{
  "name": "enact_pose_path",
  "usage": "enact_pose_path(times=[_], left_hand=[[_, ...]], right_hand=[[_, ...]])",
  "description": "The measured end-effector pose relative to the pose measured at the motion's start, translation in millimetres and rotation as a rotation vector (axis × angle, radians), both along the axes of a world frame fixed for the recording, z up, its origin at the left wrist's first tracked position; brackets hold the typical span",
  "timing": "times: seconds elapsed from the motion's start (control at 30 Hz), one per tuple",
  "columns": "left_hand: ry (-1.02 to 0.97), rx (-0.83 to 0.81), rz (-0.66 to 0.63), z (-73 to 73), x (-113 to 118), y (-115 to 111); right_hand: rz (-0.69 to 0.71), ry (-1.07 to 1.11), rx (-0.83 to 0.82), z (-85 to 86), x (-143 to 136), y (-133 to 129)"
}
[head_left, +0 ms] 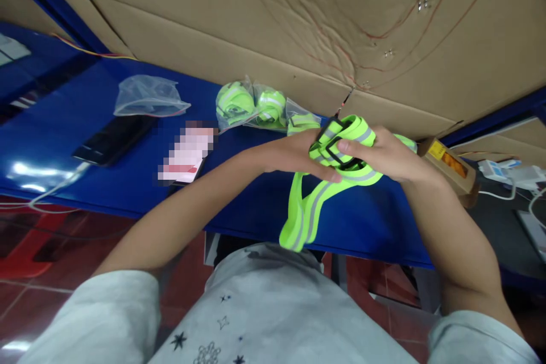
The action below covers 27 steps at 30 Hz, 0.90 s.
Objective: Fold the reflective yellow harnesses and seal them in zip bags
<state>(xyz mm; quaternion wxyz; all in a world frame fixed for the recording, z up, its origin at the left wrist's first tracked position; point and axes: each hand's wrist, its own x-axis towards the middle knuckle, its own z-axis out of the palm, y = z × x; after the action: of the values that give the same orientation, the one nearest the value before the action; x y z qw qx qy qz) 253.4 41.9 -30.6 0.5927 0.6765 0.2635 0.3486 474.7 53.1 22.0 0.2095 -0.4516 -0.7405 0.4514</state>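
A neon-yellow reflective strap (318, 202) with grey stripes and black buckles is bunched between my two hands above the blue table. My left hand (298, 153) grips the bundle from the left, its fingers partly hidden by the strap. From the right, my right hand (384, 153) holds it too, the thumb pressed on a black buckle. A loop of the strap hangs down toward the table's front edge. Behind my hands lie clear bags with rolled yellow straps, one bag (235, 103) at the left and another bag (272, 107) beside it.
An opened clear bag (149, 96) lies at the back left, near a black phone (113, 139) with a white cable. A second phone (187, 153), its screen lit, rests nearer. On the right are a cardboard box (447, 168) and white chargers (512, 173). A cardboard wall (213, 11) bounds the blue table (251, 205).
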Motion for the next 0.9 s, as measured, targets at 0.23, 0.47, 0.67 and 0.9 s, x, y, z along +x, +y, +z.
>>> enact_pose_path(times=[0.23, 0.47, 0.67, 0.9], left_hand=[[-0.234, -0.790, -0.121, -46.2, 24.8, -31.3], [-0.213, -0.860, 0.009, -75.5, 40.3, -36.6], [-0.194, -0.835, 0.133, -75.6, 40.2, -39.9], [-0.064, -0.829, 0.027, -73.4, 34.2, -51.8]], right_hand=[[-0.177, 0.111, -0.490, -33.8, -10.9, 2.4], [-0.269, -0.023, -0.117, -85.9, -5.2, 8.8], [-0.301, -0.173, 0.708, -80.3, 7.8, -18.2], [0.390, -0.555, 0.846, -84.7, 20.5, -29.9]])
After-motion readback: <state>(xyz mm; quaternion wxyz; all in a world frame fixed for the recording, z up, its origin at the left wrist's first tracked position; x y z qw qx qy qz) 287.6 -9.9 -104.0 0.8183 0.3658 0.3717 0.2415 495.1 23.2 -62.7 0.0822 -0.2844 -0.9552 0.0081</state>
